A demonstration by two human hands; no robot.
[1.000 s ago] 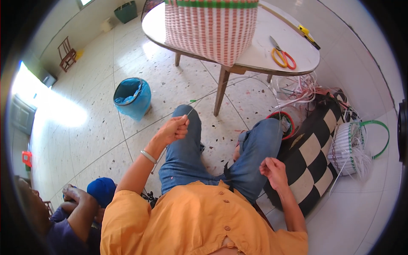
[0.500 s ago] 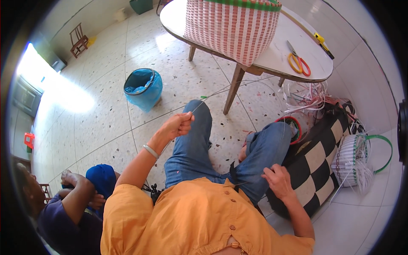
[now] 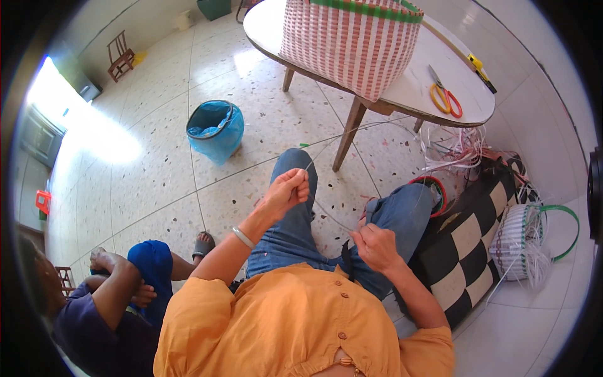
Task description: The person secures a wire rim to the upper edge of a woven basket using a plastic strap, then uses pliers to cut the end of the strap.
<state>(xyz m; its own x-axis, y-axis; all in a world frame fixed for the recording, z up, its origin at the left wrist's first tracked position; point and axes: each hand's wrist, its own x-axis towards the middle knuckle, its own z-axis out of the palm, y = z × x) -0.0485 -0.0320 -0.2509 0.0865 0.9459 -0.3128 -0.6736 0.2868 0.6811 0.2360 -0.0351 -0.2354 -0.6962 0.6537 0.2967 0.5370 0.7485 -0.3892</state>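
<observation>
On my feed, left hand (image 3: 289,188) and right hand (image 3: 375,247) each pinch the thin pale strip (image 3: 333,219), which bows from the left toward 4 o'clock. I judge: strip being worked between hands; next move calls for even tension.

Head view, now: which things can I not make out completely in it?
In the head view:
Strand: gripped parts hidden by the closed left hand and right hand.
Pink-and-white basket: top cut off by upper edge.
Dark green container: also cut off there.
Red-rimmed container: partly behind the right knee.
</observation>
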